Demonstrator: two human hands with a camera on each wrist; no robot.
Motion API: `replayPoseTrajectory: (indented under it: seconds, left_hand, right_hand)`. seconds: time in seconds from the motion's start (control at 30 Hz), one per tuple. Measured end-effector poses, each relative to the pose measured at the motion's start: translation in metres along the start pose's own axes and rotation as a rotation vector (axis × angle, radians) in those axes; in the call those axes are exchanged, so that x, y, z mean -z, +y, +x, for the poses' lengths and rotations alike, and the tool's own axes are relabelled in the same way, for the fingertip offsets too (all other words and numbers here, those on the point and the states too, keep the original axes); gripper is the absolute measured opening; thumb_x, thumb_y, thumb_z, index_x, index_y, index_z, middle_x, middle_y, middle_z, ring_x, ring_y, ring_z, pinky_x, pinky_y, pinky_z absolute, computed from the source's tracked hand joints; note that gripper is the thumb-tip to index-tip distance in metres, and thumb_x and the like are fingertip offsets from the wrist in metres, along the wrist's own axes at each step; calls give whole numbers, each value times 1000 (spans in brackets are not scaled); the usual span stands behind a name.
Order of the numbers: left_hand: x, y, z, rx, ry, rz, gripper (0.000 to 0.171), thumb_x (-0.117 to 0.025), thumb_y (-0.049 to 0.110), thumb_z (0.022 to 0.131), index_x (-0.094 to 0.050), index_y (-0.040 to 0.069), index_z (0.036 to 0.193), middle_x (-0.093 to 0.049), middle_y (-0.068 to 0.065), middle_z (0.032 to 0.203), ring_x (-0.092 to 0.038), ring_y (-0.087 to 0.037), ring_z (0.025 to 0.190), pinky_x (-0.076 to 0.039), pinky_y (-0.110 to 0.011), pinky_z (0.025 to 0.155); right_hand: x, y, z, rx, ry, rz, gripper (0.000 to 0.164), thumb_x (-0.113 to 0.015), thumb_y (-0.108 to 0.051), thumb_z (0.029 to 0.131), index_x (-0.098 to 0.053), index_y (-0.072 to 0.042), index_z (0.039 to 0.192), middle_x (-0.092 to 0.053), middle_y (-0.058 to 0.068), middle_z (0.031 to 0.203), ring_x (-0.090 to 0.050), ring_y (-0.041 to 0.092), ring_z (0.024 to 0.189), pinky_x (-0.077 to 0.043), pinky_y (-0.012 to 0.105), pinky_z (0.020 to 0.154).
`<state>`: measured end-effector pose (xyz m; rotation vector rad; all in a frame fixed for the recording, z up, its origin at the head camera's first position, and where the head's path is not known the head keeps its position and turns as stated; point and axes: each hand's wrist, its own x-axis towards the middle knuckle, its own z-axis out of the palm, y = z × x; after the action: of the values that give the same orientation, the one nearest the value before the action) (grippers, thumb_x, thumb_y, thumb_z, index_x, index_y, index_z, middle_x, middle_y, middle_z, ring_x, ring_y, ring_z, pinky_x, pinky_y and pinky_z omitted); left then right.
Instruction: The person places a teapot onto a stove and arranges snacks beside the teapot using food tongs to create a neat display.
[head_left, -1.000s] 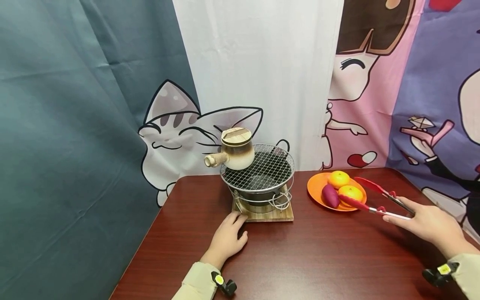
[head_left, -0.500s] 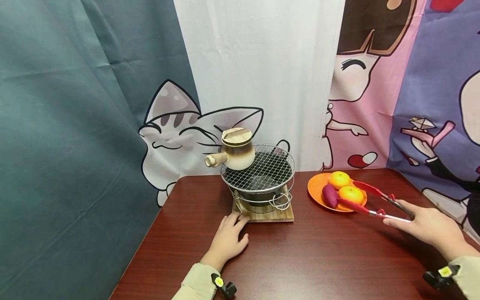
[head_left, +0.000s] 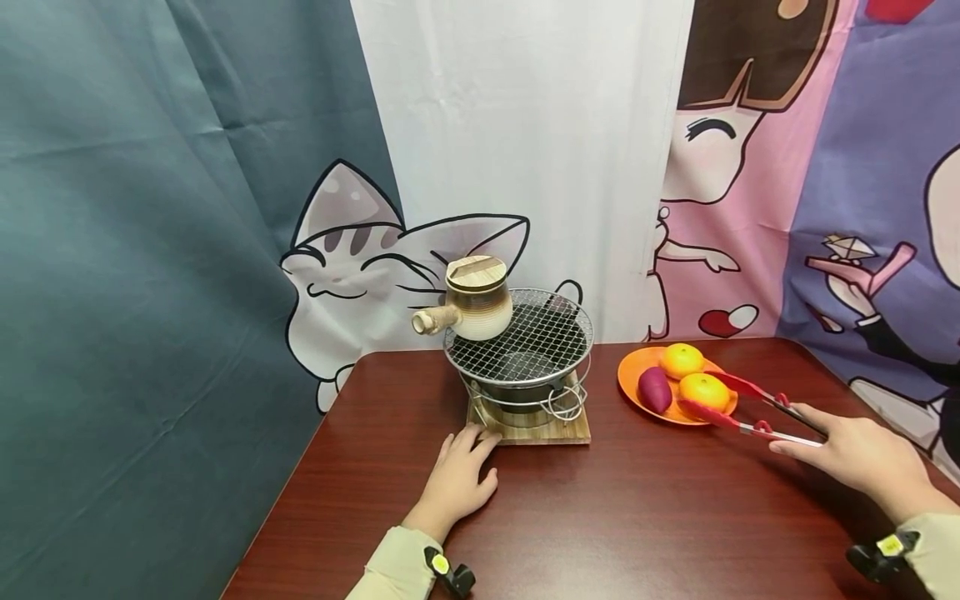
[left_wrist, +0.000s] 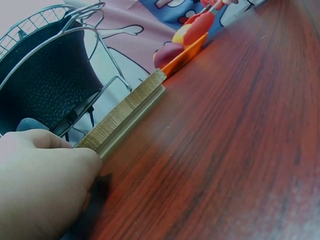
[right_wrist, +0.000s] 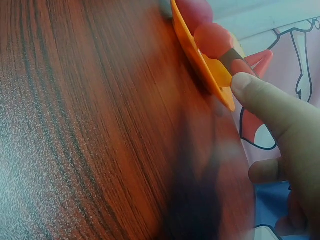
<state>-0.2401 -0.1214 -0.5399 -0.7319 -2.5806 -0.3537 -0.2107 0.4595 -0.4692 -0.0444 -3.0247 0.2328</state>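
Observation:
In the head view my right hand (head_left: 866, 454) grips a pair of red-tipped tongs (head_left: 718, 415), whose two red heads stand on either side of the front mandarin (head_left: 703, 388). Whether both touch it is hard to tell. That fruit lies on an orange plate (head_left: 632, 385) with another mandarin (head_left: 682, 359) and a purple sweet potato (head_left: 655, 390). My left hand (head_left: 452, 483) lies on the table, fingers extended, its fingertips at the front left corner of a wooden base board (head_left: 551, 432). In the left wrist view, the thumb side is beside the board's edge (left_wrist: 120, 115).
On the board stands a dark stove with a round wire grill (head_left: 543, 337). A lidded clay pot (head_left: 482, 312) sits at the grill's left, its handle (head_left: 435, 319) pointing left. Printed cloth (head_left: 540, 150) hangs behind the red-brown table (head_left: 585, 517).
The tong heads have lowered and drawn a little closer together around the front mandarin. The sweet potato has shifted slightly left on the plate. My left hand has stayed by the board.

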Motion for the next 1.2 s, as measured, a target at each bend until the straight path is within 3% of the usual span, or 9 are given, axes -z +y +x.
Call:
replayPoseTrajectory:
  seconds: [0.73,1.2]
  left_hand:
    - [1,1,0,21,-7,-20,52,-68,25,85,-61,21,136,-53,-7,137,-45,-31,138,-37,-69,102]
    - [1,1,0,-6,-3,-34,53,-68,24,85,-61,18,137,-52,-10,136,-46,-32,136,-47,-56,97]
  right_hand:
    - [13,-4,3,30,51,-48,97,-59,-76,83,-52,5,137,-53,45,120,-57,63,98,-45,74,66]
    - [29,-10,6,8,96,-45,99,-56,-79,82,-52,1,140,-54,46,111,-56,58,89,-47,66,57]
